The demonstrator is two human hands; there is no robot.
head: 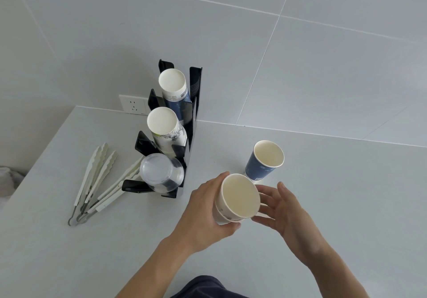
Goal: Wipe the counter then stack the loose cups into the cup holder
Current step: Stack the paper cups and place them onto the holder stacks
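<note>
- Your left hand [203,207] grips a nested pair of white cups [238,197], fingers curled round their sides, mouth tilted toward you; both look empty.
- Your right hand [286,214] hovers open just beside the rim, fingers relaxed, holding nothing.
- Seat the pair squarely before lifting, then match them to the holder's white stack.
- A blue cup [265,161] stands upright and empty just beyond, nearer the counter's [346,205] back edge.
- The black cup holder [182,122] stands toward the back left corner: clear cups [161,173] in its nearest slot, white in the middle, blue farthest.
- Tongs [92,182] lie near the left edge.
</note>
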